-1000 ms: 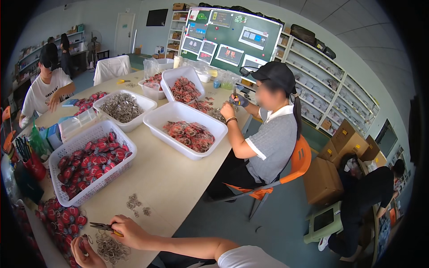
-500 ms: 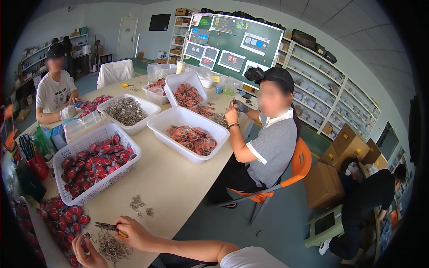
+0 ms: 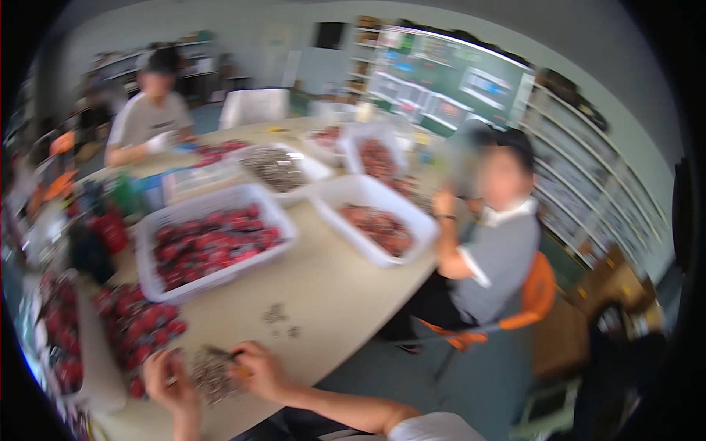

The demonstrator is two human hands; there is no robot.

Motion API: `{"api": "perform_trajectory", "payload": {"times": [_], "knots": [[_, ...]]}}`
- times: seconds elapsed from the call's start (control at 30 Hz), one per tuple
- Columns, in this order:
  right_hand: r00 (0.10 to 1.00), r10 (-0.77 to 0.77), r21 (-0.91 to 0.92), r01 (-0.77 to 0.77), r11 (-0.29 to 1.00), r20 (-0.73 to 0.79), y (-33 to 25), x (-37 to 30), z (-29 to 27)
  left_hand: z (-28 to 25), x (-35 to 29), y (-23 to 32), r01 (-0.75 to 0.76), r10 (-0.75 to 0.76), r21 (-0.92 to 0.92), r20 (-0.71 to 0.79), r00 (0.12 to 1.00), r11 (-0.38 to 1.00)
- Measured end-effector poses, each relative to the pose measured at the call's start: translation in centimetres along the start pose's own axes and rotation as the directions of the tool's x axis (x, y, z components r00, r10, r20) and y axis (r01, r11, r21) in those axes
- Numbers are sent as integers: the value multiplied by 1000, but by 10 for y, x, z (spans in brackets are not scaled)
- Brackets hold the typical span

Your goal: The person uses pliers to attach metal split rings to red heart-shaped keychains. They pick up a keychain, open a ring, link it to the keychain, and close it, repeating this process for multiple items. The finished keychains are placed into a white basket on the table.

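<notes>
My right hand (image 3: 262,376) is closed round a pair of pliers (image 3: 226,354), their dark jaws reaching left over a heap of small metal rings (image 3: 213,378) on the table. Just left of that heap, my left hand (image 3: 170,388) pinches a small red rounded piece (image 3: 174,365); motion blur hides its details. The plier jaws are apart from this piece. Beyond my left hand, a spread of similar red pieces (image 3: 140,320) lies on the table. A few loose rings (image 3: 276,314) sit farther out, past my right hand.
A white perforated basket (image 3: 147,268) of red pieces stands ahead; a white tub (image 3: 426,220) of reddish pieces is right of it. Farther back is a tub (image 3: 320,173) of metal rings. One person (image 3: 493,235) sits at the right, another (image 3: 151,121) at far left.
The view has swung left and blurred, so the table's contents sit farther right in it. More of my left hand and its wrist shows. Both hands keep their holds.
</notes>
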State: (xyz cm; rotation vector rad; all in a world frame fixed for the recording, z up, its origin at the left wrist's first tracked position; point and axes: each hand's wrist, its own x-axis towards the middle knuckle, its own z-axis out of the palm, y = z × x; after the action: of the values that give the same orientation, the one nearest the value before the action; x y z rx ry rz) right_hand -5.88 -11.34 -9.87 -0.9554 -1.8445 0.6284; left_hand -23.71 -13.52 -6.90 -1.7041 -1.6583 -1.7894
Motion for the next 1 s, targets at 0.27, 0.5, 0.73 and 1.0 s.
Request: {"api": "perform_trajectory", "payload": {"times": [0.27, 0.5, 0.73, 1.0], "knots": [[971, 60, 35, -53, 998, -232, 4, -22, -5, 15, 2, 5, -103, 102, -159, -18, 995, 982], [958, -203, -4, 207, 978, -200, -3, -19, 0, -5, 1, 16, -56, 37, -199, -99, 994, 978], [972, -164, -25, 163, 986, -169, 15, -17, -5, -18, -8, 19, -37, 8, -185, -156, 988, 982], [958, -211, -5, 214, 977, -196, 23, -17, -5, -38, -25, 20, 56, -85, -158, -184, 979, 986]]}}
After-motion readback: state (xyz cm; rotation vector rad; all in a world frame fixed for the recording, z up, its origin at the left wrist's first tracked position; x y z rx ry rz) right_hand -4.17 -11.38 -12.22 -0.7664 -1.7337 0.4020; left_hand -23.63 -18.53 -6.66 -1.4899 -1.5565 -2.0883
